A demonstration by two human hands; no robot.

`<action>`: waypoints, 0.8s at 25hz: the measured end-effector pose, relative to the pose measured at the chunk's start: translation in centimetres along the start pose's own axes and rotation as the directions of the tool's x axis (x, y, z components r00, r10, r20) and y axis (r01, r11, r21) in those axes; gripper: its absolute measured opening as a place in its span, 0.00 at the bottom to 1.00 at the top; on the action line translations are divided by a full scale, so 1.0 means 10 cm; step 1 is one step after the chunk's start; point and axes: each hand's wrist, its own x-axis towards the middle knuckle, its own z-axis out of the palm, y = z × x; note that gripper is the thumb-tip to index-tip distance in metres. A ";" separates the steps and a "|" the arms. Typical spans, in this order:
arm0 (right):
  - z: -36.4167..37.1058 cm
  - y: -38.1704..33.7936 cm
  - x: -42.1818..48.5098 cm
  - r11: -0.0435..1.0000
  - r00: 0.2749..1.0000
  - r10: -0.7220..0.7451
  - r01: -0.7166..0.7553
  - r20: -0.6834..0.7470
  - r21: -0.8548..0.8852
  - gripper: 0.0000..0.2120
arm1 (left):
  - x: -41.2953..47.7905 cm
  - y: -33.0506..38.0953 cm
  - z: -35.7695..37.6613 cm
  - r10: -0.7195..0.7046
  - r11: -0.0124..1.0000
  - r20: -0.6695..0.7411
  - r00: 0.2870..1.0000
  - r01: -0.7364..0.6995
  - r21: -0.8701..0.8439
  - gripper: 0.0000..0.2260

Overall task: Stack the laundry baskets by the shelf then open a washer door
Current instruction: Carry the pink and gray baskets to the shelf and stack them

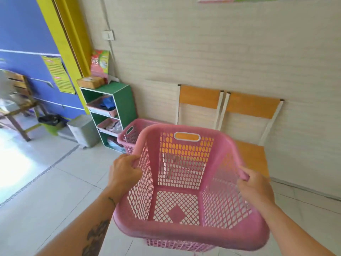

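I carry an empty pink mesh laundry basket (184,231) in the air in front of me. My left hand (123,172) grips its left rim and my right hand (254,185) grips its right rim. Behind it, a second pink laundry basket (129,133) stands on the floor, touching the right side of the green shelf (123,100). The held basket hides most of that second one. No washer is in view.
Two orange folding chairs (252,108) lean at the brick wall behind the baskets. A grey bin (83,130) and a green bin with a black bag (50,122) stand left of the shelf. A wooden table (16,109) is at far left. Pale tiled floor lies below.
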 end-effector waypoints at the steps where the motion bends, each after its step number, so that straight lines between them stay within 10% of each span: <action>1: 0.16 -0.18 0.17 1.000 0.999 -0.031 0.031 0.020 0.005 0.26 | 0.12 -0.13 -0.04 -0.033 0.999 -0.016 0.999 0.033 0.012 0.19; 12: 1.14 -2.21 2.18 0.964 0.950 -0.266 0.260 0.162 0.057 0.26 | 2.16 -0.80 -0.36 -0.230 0.968 -0.234 0.945 0.247 0.047 0.18; 20: 1.95 -3.51 3.28 0.952 0.953 -0.298 0.292 0.059 0.093 0.27 | 3.97 -1.51 -0.31 -0.148 0.989 -0.339 0.929 0.147 -0.027 0.18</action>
